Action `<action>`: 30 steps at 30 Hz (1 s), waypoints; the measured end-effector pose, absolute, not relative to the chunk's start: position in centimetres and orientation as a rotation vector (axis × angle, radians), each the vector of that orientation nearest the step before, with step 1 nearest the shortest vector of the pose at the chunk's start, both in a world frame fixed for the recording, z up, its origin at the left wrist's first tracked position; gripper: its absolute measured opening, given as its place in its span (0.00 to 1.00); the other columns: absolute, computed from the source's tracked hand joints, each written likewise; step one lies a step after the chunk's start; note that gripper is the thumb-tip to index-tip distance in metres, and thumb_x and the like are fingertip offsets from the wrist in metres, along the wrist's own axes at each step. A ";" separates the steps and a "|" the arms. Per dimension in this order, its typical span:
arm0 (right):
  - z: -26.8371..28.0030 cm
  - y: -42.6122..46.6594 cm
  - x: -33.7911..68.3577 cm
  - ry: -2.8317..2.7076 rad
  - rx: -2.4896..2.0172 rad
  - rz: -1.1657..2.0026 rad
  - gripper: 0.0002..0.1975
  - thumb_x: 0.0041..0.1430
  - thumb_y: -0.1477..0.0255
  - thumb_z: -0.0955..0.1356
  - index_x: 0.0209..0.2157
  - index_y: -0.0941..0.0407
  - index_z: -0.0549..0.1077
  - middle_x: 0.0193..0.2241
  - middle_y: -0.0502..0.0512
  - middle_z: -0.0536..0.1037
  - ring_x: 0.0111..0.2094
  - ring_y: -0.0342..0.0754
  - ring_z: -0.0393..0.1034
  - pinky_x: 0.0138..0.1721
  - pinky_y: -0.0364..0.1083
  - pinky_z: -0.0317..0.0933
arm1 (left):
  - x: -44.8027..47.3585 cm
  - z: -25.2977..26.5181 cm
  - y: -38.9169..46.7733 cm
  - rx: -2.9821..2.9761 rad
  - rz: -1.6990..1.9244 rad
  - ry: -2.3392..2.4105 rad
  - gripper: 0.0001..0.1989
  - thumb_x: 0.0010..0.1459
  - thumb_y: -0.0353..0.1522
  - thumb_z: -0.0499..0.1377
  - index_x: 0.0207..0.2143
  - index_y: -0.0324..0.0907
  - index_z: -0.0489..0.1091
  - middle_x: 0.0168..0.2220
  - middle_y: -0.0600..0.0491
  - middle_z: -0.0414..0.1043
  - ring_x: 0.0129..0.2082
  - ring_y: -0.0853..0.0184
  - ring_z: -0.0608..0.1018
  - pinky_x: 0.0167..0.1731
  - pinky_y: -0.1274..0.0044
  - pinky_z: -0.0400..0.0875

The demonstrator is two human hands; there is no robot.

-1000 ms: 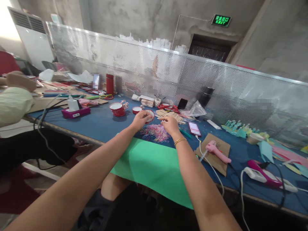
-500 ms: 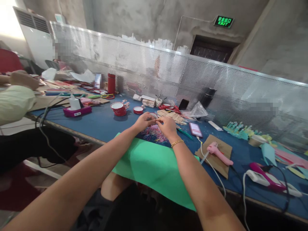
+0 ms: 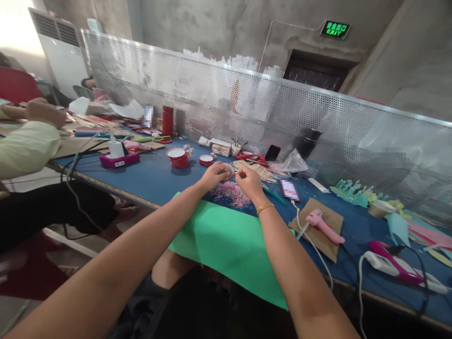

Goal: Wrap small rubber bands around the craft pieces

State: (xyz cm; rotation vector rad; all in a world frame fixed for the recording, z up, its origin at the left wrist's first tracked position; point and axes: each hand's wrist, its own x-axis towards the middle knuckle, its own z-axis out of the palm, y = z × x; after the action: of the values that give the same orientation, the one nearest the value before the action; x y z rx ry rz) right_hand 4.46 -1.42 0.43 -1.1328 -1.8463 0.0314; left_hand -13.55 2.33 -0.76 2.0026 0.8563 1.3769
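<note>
My left hand [image 3: 215, 174] is closed on a small round white disc with a red rim [image 3: 230, 169], held tilted above the table. Just to its right, my right hand [image 3: 250, 181] is pinched, with thumb and fingertips together. Whatever those fingertips hold is too small to make out. Below both hands lies a loose pile of thin pink, white and yellow strands [image 3: 233, 194]. A green sheet [image 3: 226, 238] hangs over the table's near edge beneath my forearms. Left of my hands stand a stack of red-rimmed white discs [image 3: 178, 159] and a lower red-rimmed piece [image 3: 206, 160].
On the right, a pink glue gun [image 3: 324, 227] rests on cardboard [image 3: 330, 252], near a purple power strip [image 3: 395, 263]. Wooden sticks [image 3: 256, 170] and a phone [image 3: 289, 190] lie beyond my right hand. At left are another power strip [image 3: 120, 160] and a co-worker's sleeve [image 3: 30, 146].
My right hand has moved apart from my left, slightly to the right, and more of the disc shows. The whole view has shifted a little.
</note>
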 end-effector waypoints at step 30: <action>0.2 -1.5 4.5 -1.797 -1.201 0.191 0.04 0.52 0.70 0.67 0.25 0.54 0.72 0.23 0.47 0.76 0.27 0.45 0.70 0.33 0.43 0.59 | -13.4 -0.3 1.9 2.264 1.412 0.912 0.08 0.52 0.37 0.64 0.29 0.43 0.81 0.33 0.51 0.72 0.38 0.64 0.74 0.45 0.73 0.71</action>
State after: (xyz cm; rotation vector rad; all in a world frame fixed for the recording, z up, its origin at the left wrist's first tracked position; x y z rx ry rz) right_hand 4.55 -1.54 0.23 -1.2012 -1.7968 0.1909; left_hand -13.36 1.91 -0.33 2.2637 0.9117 1.4124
